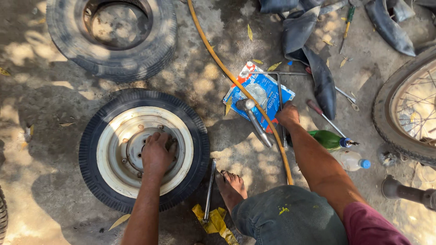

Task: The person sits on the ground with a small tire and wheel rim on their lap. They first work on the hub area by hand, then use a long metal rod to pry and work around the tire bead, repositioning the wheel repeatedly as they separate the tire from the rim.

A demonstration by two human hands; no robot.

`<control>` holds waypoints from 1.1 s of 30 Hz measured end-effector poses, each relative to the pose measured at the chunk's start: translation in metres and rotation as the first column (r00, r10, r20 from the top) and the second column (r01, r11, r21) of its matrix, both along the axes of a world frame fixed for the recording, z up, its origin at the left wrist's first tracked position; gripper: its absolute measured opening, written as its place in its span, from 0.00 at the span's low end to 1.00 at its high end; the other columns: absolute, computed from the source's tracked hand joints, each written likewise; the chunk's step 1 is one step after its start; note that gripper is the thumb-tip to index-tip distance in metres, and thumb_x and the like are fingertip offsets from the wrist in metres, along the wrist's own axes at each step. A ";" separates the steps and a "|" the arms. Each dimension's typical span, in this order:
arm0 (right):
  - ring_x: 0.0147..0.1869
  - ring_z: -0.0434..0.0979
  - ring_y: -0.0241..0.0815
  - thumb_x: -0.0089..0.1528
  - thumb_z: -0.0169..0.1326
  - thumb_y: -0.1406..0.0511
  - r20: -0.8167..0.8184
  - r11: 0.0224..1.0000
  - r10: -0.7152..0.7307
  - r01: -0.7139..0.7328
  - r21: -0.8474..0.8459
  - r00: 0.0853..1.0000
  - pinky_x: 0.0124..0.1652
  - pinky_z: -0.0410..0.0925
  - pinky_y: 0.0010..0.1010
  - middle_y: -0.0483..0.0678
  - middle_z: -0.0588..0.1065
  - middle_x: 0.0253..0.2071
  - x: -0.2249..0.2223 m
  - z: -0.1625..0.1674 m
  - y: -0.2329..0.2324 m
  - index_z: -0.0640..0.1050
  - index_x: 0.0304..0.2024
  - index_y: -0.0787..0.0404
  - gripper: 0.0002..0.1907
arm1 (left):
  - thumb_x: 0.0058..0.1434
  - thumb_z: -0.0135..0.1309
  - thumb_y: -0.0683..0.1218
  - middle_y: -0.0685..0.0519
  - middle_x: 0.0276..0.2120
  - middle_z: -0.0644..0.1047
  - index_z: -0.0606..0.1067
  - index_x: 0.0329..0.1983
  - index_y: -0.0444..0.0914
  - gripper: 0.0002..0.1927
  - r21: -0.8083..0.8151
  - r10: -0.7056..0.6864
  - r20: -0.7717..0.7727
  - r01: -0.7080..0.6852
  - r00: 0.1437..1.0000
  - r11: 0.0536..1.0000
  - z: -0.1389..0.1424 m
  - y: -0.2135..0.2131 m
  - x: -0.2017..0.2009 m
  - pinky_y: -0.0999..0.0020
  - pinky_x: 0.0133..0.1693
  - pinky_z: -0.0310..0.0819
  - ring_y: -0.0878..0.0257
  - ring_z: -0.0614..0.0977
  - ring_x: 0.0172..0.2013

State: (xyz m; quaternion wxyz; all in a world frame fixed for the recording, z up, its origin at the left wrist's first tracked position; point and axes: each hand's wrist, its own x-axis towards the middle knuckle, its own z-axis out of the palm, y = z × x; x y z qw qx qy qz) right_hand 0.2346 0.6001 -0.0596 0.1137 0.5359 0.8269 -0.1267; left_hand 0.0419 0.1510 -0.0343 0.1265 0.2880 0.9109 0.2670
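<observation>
A small tyre on a cream steel rim (pixel 113 136) lies flat on the concrete at the left. My left hand (pixel 157 152) rests on the rim's hub, fingers curled over the centre hole. My right hand (pixel 288 115) is closed around a thin metal rod (pixel 280 97), part of a cross-shaped wrench lying over a blue and white printed bag (pixel 268 88). A hammer (pixel 254 119) lies just left of that hand. My bare foot (pixel 232 187) is planted beside the tyre, next to a flat metal lever (pixel 210 190).
A bare worn tyre (pixel 113 36) lies at top left. An orange hose (pixel 236 84) runs diagonally across the ground. Black inner tubes (pixel 313 54) lie at top right, a spoked wheel (pixel 408 109) at right. A green bottle (pixel 328 139), a clear bottle (pixel 350 160) and screwdrivers lie nearby.
</observation>
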 end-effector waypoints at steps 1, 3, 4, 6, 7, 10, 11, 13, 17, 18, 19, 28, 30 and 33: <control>0.53 0.76 0.59 0.58 0.61 0.62 -0.016 0.999 -0.038 0.037 -0.018 0.999 0.50 0.69 0.44 0.63 0.76 0.48 -0.002 0.002 0.004 0.72 0.52 0.69 0.24 | 0.52 0.64 0.46 0.46 0.43 0.78 0.80 0.42 0.41 0.15 0.010 -0.004 -0.026 0.005 1.000 1.000 0.001 0.001 0.001 0.48 0.46 0.76 0.45 0.78 0.48; 0.47 0.74 0.53 0.60 0.62 0.62 -0.115 0.991 -0.133 0.128 -0.048 0.985 0.45 0.67 0.42 0.60 0.75 0.44 -0.006 0.010 0.019 0.73 0.48 0.68 0.21 | 0.53 0.62 0.45 0.46 0.41 0.77 0.81 0.43 0.43 0.14 0.028 -0.023 -0.075 0.025 0.997 0.999 0.002 0.002 0.002 0.50 0.47 0.76 0.46 0.78 0.47; 0.44 0.73 0.51 0.60 0.62 0.61 -0.199 0.981 -0.193 0.183 -0.066 0.961 0.42 0.66 0.40 0.58 0.74 0.42 -0.009 0.016 0.028 0.73 0.47 0.68 0.20 | 0.52 0.61 0.44 0.46 0.42 0.77 0.81 0.45 0.43 0.15 0.044 -0.017 -0.073 0.020 0.997 0.999 0.002 0.002 0.002 0.50 0.48 0.76 0.45 0.78 0.48; 0.39 0.71 0.45 0.62 0.63 0.61 -0.422 0.954 -0.299 0.261 -0.146 0.856 0.37 0.64 0.38 0.55 0.73 0.38 -0.016 0.033 0.044 0.74 0.43 0.68 0.18 | 0.51 0.59 0.42 0.45 0.43 0.78 0.81 0.48 0.42 0.19 0.072 -0.016 -0.065 0.020 0.998 0.997 0.002 0.001 0.001 0.49 0.49 0.75 0.44 0.78 0.49; 0.36 0.70 0.42 0.62 0.64 0.61 -0.524 0.940 -0.341 0.275 -0.201 0.781 0.34 0.63 0.37 0.54 0.73 0.36 -0.021 0.043 0.049 0.75 0.41 0.67 0.17 | 0.51 0.60 0.43 0.45 0.43 0.78 0.80 0.48 0.41 0.19 0.101 -0.019 -0.044 0.023 0.999 0.995 0.002 -0.001 0.000 0.49 0.49 0.75 0.44 0.78 0.48; 0.28 0.67 0.34 0.64 0.66 0.60 -0.723 0.941 -0.338 0.192 -0.280 0.603 0.25 0.59 0.33 0.49 0.72 0.30 -0.049 0.088 0.045 0.76 0.36 0.67 0.16 | 0.50 0.61 0.45 0.44 0.44 0.78 0.79 0.48 0.39 0.20 0.121 -0.019 0.011 0.018 1.000 0.992 0.003 -0.007 -0.004 0.48 0.51 0.74 0.43 0.78 0.48; 0.27 0.65 0.34 0.67 0.67 0.58 -0.743 0.969 -0.240 0.113 -0.218 0.625 0.26 0.58 0.32 0.50 0.71 0.29 -0.063 0.109 0.037 0.76 0.34 0.69 0.20 | 0.49 0.62 0.45 0.43 0.44 0.77 0.79 0.49 0.39 0.22 0.083 -0.015 0.028 0.012 0.999 0.996 0.006 -0.008 -0.004 0.47 0.51 0.74 0.42 0.77 0.49; 0.25 0.64 0.36 0.64 0.67 0.59 -0.851 0.958 -0.280 0.067 -0.280 0.445 0.24 0.58 0.31 0.46 0.68 0.26 -0.100 0.161 0.022 0.72 0.33 0.64 0.19 | 0.48 0.63 0.47 0.42 0.46 0.76 0.78 0.51 0.38 0.25 0.020 -0.019 0.045 0.018 0.999 1.000 0.016 -0.008 -0.003 0.46 0.50 0.73 0.41 0.75 0.50; 0.30 0.72 0.34 0.65 0.60 0.55 -0.940 0.925 -0.299 -0.289 -0.245 -0.161 0.32 0.66 0.29 0.44 0.74 0.31 -0.167 0.278 -0.021 0.76 0.36 0.57 0.14 | 0.51 0.63 0.50 0.42 0.54 0.72 0.74 0.56 0.37 0.29 -0.104 -0.025 0.047 0.029 0.999 0.994 0.058 -0.006 0.022 0.46 0.54 0.71 0.41 0.72 0.56; 0.30 0.74 0.37 0.65 0.56 0.51 -0.887 0.888 -0.409 -0.318 -0.333 -0.213 0.31 0.67 0.30 0.46 0.74 0.28 -0.174 0.302 -0.036 0.75 0.31 0.59 0.19 | 0.52 0.63 0.50 0.43 0.57 0.71 0.73 0.57 0.37 0.30 -0.152 -0.033 0.054 0.041 0.998 0.987 0.072 -0.007 0.032 0.47 0.57 0.70 0.42 0.71 0.58; 0.29 0.75 0.39 0.65 0.52 0.47 -0.820 0.837 -0.514 -0.358 -0.414 -0.253 0.31 0.68 0.32 0.49 0.75 0.25 -0.178 0.323 -0.053 0.75 0.26 0.61 0.25 | 0.50 0.65 0.52 0.42 0.62 0.67 0.71 0.60 0.37 0.35 -0.184 -0.066 0.064 0.076 0.996 0.980 0.085 -0.010 0.046 0.45 0.57 0.67 0.41 0.67 0.62; 0.61 0.71 0.37 0.68 0.50 0.44 -0.936 0.143 -0.318 -0.983 0.111 -0.152 0.61 0.63 0.33 0.47 0.75 0.53 -0.188 0.408 -0.203 0.73 0.55 0.72 0.36 | 0.52 0.68 0.53 0.42 0.60 0.76 0.68 0.68 0.42 0.40 -0.304 0.079 0.520 0.097 0.850 0.948 0.119 -0.016 0.080 0.57 0.61 0.71 0.48 0.76 0.62; 0.36 0.78 0.41 0.68 0.52 0.47 -0.925 0.310 0.048 -0.886 -0.345 0.377 0.38 0.72 0.39 0.49 0.77 0.31 -0.188 0.400 -0.241 0.82 0.40 0.66 0.28 | 0.52 0.67 0.51 0.41 0.54 0.80 0.73 0.63 0.40 0.34 -0.165 0.126 0.477 -0.052 0.870 0.985 0.141 -0.032 0.069 0.57 0.56 0.75 0.48 0.81 0.56; 0.35 0.78 0.53 0.70 0.50 0.52 -0.887 0.378 0.207 -0.870 -0.318 0.414 0.37 0.69 0.45 0.52 0.74 0.29 -0.167 0.371 -0.271 0.77 0.36 0.63 0.21 | 0.54 0.66 0.55 0.44 0.40 0.84 0.77 0.59 0.41 0.30 -0.164 0.349 0.052 -0.337 0.936 0.927 0.201 -0.090 0.067 0.55 0.46 0.79 0.48 0.85 0.43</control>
